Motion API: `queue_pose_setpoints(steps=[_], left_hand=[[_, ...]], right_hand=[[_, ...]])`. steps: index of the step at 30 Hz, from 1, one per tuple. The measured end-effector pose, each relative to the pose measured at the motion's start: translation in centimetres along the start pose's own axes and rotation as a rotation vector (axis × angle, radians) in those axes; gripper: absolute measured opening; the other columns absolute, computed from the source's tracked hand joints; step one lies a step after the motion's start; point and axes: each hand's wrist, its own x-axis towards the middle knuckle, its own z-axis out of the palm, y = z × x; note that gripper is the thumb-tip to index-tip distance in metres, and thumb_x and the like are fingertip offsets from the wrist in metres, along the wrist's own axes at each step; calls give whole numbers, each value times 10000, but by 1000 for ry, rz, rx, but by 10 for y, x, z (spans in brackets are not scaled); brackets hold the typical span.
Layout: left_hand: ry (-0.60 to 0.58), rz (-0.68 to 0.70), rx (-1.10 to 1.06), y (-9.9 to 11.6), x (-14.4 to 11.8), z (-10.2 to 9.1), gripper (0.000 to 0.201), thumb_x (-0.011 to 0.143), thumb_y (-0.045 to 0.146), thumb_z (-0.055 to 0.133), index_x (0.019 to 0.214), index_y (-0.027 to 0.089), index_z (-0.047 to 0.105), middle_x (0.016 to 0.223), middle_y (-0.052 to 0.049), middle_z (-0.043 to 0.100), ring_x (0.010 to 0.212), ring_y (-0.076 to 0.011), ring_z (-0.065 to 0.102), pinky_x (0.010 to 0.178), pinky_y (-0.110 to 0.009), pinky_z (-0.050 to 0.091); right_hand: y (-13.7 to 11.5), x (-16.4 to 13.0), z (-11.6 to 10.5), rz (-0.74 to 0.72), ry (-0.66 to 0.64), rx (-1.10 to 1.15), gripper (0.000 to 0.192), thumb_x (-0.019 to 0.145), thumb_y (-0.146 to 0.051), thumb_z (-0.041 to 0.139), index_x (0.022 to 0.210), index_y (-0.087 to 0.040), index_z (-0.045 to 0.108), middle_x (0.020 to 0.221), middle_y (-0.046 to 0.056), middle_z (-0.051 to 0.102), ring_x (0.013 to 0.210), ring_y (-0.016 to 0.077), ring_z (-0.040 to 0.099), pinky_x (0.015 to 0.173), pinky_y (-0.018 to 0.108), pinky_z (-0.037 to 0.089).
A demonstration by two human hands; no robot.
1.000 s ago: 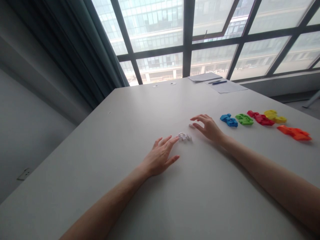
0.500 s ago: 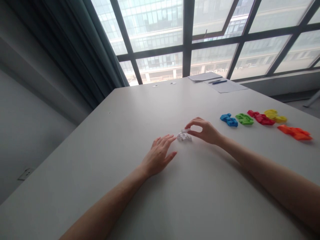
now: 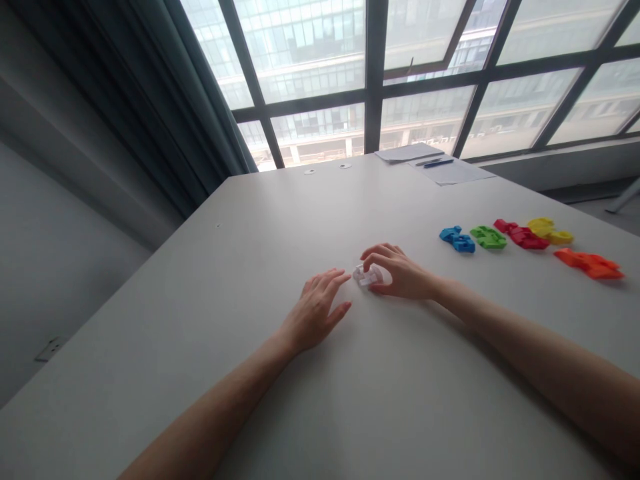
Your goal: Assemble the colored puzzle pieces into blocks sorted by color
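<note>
Small white plastic pieces with notched, blocky shapes sit together on the white table, hard to tell apart against it. My right hand curls around their right side, thumb at the near edge and index finger at the far edge. To their left, my left hand rests on the tabletop with fingers stretched out and thumb apart. Its fingertips come close to the white pieces; nothing is in it. The right fingers partly hide the pieces.
On the right lie pieces in blue, green, red, yellow and orange. Paper sheets with pens are at the far edge, below the window. A dark curtain hangs at left.
My right hand has come down and nearer, from pinching a white piece above the others to gripping around the white pieces. My left hand has hardly moved.
</note>
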Motion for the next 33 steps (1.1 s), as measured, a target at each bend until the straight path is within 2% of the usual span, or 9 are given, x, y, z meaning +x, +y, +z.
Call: queue_pose_setpoints(steps=[6, 12, 20, 26, 33], left_hand=[[3, 25, -6, 0, 0, 0, 453, 940, 297, 486, 1375, 204, 405, 1418, -119, 490, 1360, -240, 392, 1133, -471, 300], [-63, 39, -6, 4, 1, -4, 463, 932, 293, 490, 1381, 217, 405, 1416, -109, 511, 1388, -249, 367, 1149, -505, 253], [-147, 60, 22, 6, 2, -6, 514, 938, 339, 491, 1425, 243, 362, 1493, -104, 420, 1423, -262, 308, 1162, -529, 210], [-200, 91, 77, 6, 2, -7, 535, 954, 384, 462, 1459, 263, 334, 1534, -77, 356, 1442, -270, 258, 1168, -538, 177], [-230, 97, 114, 6, 2, -7, 561, 963, 419, 436, 1485, 277, 289, 1557, -65, 310, 1453, -270, 222, 1175, -527, 156]], right_hand=[[1, -1, 8, 57, -22, 33, 452, 831, -374, 639, 1252, -248, 535, 1252, 100, 622, 1225, 278, 508, 1018, 460, 344], [0, -1, 9, 76, -13, 33, 457, 827, -377, 642, 1254, -238, 553, 1230, 99, 650, 1136, 273, 584, 1002, 462, 348], [0, -1, 9, 68, -14, 46, 452, 830, -368, 637, 1255, -238, 553, 1238, 108, 647, 1150, 279, 577, 1002, 474, 353], [2, -2, 2, 82, -79, 93, 494, 840, -399, 625, 1288, -225, 512, 1297, 111, 608, 1202, 282, 538, 1023, 480, 342], [0, -1, -3, 74, -54, 155, 423, 851, -313, 579, 1263, -229, 531, 1245, 92, 642, 1130, 244, 590, 1004, 430, 387]])
